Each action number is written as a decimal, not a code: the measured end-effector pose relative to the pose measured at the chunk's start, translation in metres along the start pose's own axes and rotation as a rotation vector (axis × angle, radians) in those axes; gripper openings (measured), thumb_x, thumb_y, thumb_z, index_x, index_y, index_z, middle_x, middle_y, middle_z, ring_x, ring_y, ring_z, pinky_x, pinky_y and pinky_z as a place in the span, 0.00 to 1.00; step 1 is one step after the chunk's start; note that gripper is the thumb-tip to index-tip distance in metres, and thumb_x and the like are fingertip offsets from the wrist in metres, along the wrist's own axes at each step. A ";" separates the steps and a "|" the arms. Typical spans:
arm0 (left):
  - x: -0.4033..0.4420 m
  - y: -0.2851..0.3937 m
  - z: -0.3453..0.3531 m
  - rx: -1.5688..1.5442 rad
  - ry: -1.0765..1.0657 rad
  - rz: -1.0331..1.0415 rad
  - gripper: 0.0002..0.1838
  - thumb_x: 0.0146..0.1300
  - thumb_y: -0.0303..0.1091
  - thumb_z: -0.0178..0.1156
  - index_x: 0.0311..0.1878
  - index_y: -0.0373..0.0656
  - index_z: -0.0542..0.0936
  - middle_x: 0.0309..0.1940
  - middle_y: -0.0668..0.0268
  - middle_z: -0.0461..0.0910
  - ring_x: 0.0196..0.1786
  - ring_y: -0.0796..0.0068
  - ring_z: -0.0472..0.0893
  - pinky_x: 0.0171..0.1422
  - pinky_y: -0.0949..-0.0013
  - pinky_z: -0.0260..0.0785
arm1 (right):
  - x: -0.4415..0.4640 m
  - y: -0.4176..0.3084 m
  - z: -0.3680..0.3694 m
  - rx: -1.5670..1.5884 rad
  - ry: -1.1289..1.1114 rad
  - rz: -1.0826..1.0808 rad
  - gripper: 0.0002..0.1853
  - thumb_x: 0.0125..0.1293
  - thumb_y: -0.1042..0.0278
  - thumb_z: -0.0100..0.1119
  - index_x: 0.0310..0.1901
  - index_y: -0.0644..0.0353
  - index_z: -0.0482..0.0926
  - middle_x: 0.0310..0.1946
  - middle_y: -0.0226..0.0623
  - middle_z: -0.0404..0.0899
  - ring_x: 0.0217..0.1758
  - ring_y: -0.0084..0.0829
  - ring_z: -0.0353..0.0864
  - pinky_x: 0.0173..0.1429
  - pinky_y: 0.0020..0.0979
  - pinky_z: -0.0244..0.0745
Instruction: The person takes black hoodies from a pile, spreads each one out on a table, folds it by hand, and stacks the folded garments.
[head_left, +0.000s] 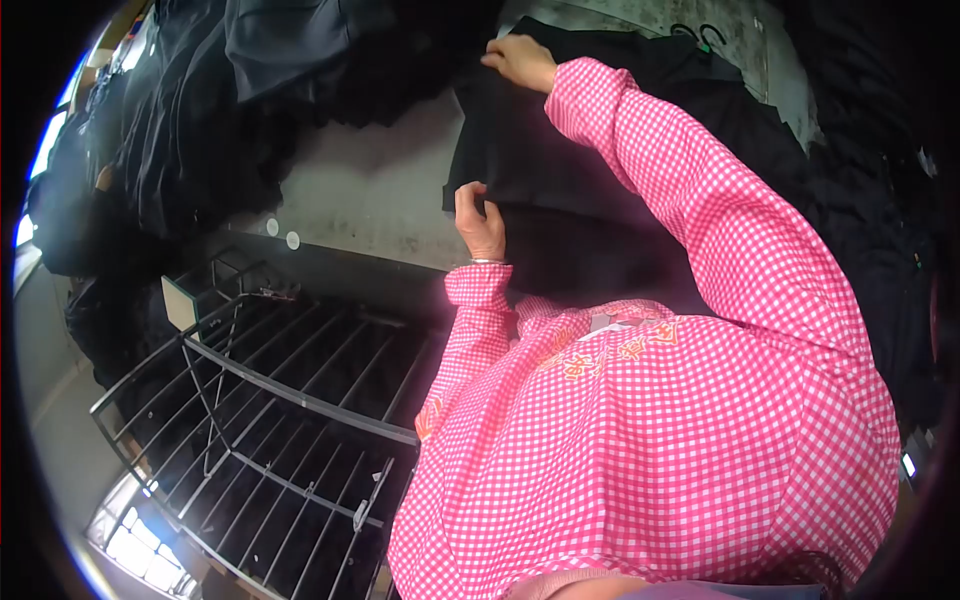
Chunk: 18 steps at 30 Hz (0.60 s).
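Observation:
A piece of black cloth (570,130) lies spread over the grey table in front of me. At its near left corner is my left hand (481,225), its fingers curled and the thumb bent toward them, closed on the cloth's edge. Farther away, my right hand (524,62) reaches across the cloth to its far left corner, fingertips pinched together at the edge. The exact grip of the fingertips is small and partly hidden. Pink-and-white checked sleeves cover both arms.
Dark garments (190,130) are heaped at the left of the grey tabletop (370,180). Black hooked loops (698,38) lie beyond the cloth. A metal rack (290,390) with bars stands at lower left, near my left elbow. More dark fabric (870,200) hangs at right.

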<state>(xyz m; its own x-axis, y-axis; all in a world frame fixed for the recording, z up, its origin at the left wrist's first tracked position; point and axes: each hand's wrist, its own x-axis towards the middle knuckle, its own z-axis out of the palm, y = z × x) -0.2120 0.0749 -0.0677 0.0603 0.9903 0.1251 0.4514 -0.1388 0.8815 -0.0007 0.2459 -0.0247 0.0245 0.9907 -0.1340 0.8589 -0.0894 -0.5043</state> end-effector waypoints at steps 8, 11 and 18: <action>0.003 0.001 -0.010 -0.022 -0.050 -0.124 0.14 0.50 0.18 0.48 0.41 0.38 0.73 0.37 0.60 0.74 0.38 0.63 0.75 0.48 0.68 0.67 | -0.027 -0.001 -0.009 0.102 0.198 -0.177 0.14 0.61 0.58 0.53 0.43 0.58 0.78 0.39 0.35 0.80 0.40 0.40 0.79 0.44 0.35 0.73; -0.005 0.052 -0.010 0.248 -0.024 0.027 0.14 0.54 0.22 0.50 0.45 0.39 0.75 0.43 0.56 0.75 0.46 0.57 0.74 0.53 0.63 0.66 | -0.136 0.007 -0.065 -0.013 0.384 -0.293 0.13 0.60 0.62 0.56 0.46 0.54 0.76 0.45 0.33 0.76 0.47 0.35 0.75 0.50 0.33 0.69; 0.006 0.088 0.059 0.726 -0.330 0.565 0.26 0.61 0.35 0.52 0.64 0.45 0.65 0.64 0.53 0.62 0.67 0.53 0.61 0.66 0.55 0.56 | -0.350 0.079 -0.074 -0.137 0.526 0.104 0.21 0.59 0.66 0.58 0.55 0.54 0.71 0.55 0.35 0.69 0.54 0.34 0.70 0.56 0.35 0.64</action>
<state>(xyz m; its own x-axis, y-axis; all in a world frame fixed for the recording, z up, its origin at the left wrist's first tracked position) -0.1194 0.0687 -0.0167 0.6329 0.7448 0.2114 0.7110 -0.6672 0.2221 0.0969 -0.1001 0.0453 0.3348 0.8984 0.2843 0.8960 -0.2102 -0.3911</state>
